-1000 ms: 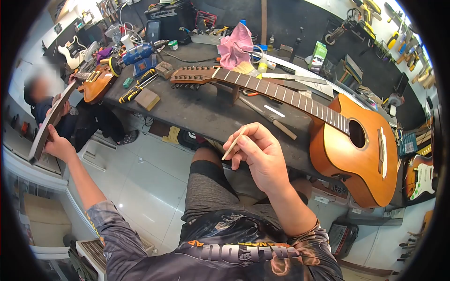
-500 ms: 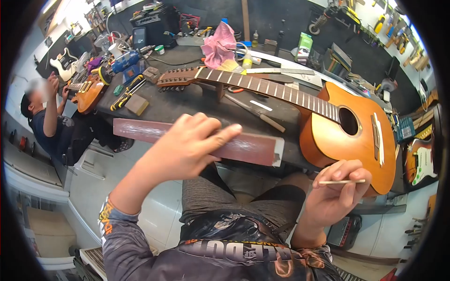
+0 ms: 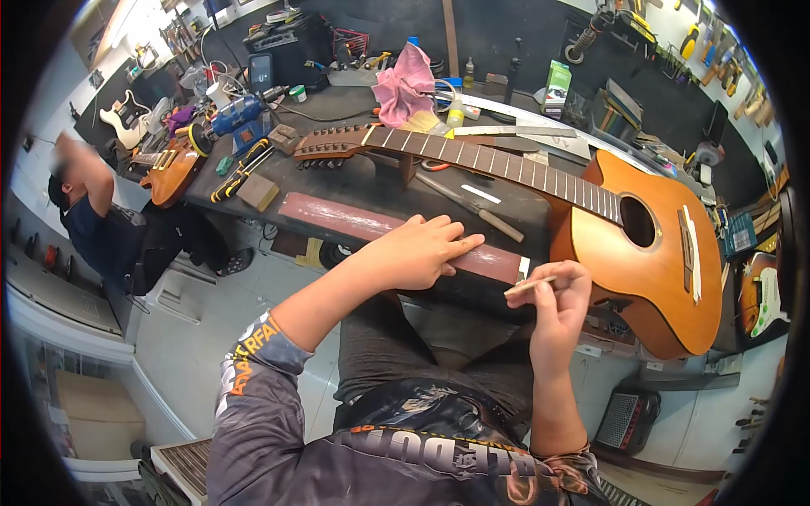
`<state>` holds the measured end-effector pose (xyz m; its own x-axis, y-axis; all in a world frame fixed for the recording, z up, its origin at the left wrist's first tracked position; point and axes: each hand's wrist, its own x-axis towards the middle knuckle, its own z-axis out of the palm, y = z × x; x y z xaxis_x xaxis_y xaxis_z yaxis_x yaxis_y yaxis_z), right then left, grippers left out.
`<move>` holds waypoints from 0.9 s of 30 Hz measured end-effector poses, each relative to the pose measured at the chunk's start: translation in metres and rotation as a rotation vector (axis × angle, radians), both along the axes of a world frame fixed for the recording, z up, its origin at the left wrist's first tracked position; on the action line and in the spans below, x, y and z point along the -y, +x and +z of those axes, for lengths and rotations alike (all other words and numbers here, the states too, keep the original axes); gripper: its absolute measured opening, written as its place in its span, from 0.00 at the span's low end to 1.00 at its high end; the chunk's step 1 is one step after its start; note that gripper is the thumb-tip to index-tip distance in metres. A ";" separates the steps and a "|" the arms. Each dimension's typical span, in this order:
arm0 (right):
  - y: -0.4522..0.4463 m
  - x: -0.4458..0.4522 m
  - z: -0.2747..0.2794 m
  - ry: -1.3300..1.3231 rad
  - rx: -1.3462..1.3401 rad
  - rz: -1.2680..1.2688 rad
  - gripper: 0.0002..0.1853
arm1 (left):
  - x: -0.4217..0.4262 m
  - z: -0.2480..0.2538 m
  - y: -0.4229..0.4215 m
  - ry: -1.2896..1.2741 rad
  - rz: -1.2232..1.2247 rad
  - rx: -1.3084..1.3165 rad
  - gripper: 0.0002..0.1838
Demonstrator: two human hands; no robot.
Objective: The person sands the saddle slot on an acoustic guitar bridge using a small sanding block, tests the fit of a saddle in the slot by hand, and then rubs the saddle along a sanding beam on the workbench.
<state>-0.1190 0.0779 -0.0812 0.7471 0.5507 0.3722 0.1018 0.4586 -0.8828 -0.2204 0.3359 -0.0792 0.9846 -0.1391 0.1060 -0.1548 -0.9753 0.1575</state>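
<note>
A long board faced with worn reddish-brown sandpaper, a sanding board (image 3: pixel 333 216), lies along the front edge of the bench. My left hand (image 3: pixel 420 253) grips it near its right part, fingers across the top and thumb at the near edge. Just off the board's right end, my right hand (image 3: pixel 558 305) pinches a thin pale strip (image 3: pixel 530 287), shaped like a guitar saddle. An acoustic guitar (image 3: pixel 601 253) lies face up to the right, its neck reaching left across the bench. A loose white strip (image 3: pixel 695 257) rests by its bridge.
Behind the board lie a wooden-handled file (image 3: pixel 498 221) and a sanding block (image 3: pixel 257 191). A pink cloth (image 3: pixel 405 84), a brush and a steel ruler are farther back. At far left a person (image 3: pixel 105 215) sits beside an orange electric guitar (image 3: pixel 175 173).
The sanding board has moved right and down onto the bench edge with my left hand. My right hand has brought the strip left, close to the board's end. The seated person's arm has moved.
</note>
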 end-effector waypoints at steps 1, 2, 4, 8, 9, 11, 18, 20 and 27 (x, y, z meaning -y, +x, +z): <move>0.003 -0.006 -0.005 -0.029 -0.005 0.018 0.10 | -0.002 -0.002 0.000 0.019 -0.002 0.027 0.39; 0.007 -0.011 -0.010 -0.059 -0.010 0.033 0.10 | -0.005 -0.003 0.000 0.037 -0.006 0.054 0.40; 0.015 -0.023 -0.019 -0.132 -0.019 0.067 0.08 | -0.007 -0.007 0.001 0.038 -0.009 0.100 0.39; 0.022 -0.052 -0.026 -0.246 -0.040 0.097 0.04 | -0.013 -0.006 -0.007 -0.134 0.010 0.231 0.37; 0.022 -0.058 -0.025 -0.228 -0.041 0.126 0.04 | -0.015 -0.002 -0.011 -0.206 0.017 0.276 0.36; 0.021 -0.068 -0.026 -0.207 -0.056 0.127 0.04 | -0.013 0.008 -0.016 -0.563 0.112 0.270 0.27; 0.017 -0.081 -0.022 -0.384 0.009 0.090 0.06 | -0.030 -0.012 0.007 -0.677 -0.018 0.297 0.09; 0.026 -0.079 -0.011 -0.580 0.585 -0.106 0.09 | -0.035 -0.012 0.009 -0.582 -0.053 0.280 0.08; 0.028 -0.080 -0.020 -0.752 0.881 -0.177 0.13 | -0.040 -0.004 0.013 -0.287 -0.127 0.184 0.14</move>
<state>-0.0911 0.1582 -0.1016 0.4817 0.7669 0.4241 0.8236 -0.2308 -0.5182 -0.2070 0.3759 -0.0836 0.9223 -0.1978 0.3319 -0.3227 -0.8668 0.3801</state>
